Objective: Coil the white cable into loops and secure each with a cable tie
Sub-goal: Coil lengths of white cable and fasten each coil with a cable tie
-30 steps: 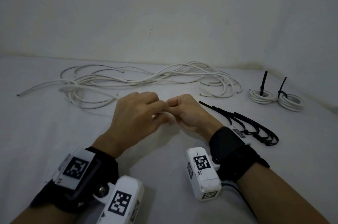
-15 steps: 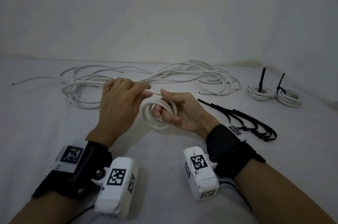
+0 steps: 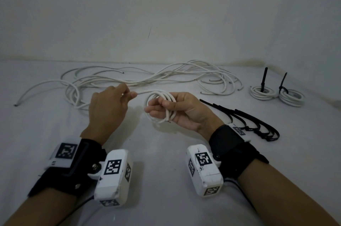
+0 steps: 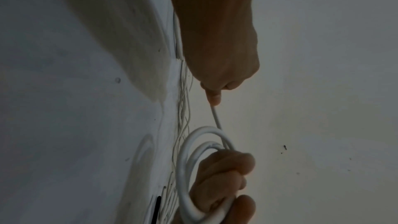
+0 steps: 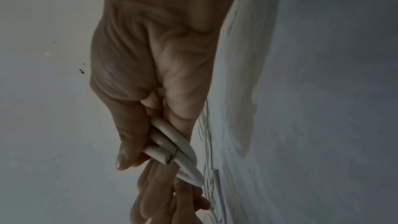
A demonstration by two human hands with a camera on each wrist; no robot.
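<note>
My right hand [image 3: 171, 109] holds a small coil of white cable [image 3: 160, 107] above the white surface, thumb on top and fingers through the loops. In the right wrist view the coil [image 5: 176, 149] lies between thumb and fingers, with a cut end showing. My left hand [image 3: 110, 107] pinches the straight run of cable [image 3: 145, 92] that leads into the coil. The left wrist view shows that pinch on the cable [image 4: 216, 118] above the coil [image 4: 193, 159].
A tangle of loose white cables [image 3: 140, 79] lies behind the hands. Several black cable ties [image 3: 245, 120] lie to the right of my right wrist. Two tied coils [image 3: 263, 92] [image 3: 291, 97] sit at the far right near the wall.
The hands have come apart and lifted. The right hand turned palm up with the coil, and the left hand drew the cable out leftward from it.
</note>
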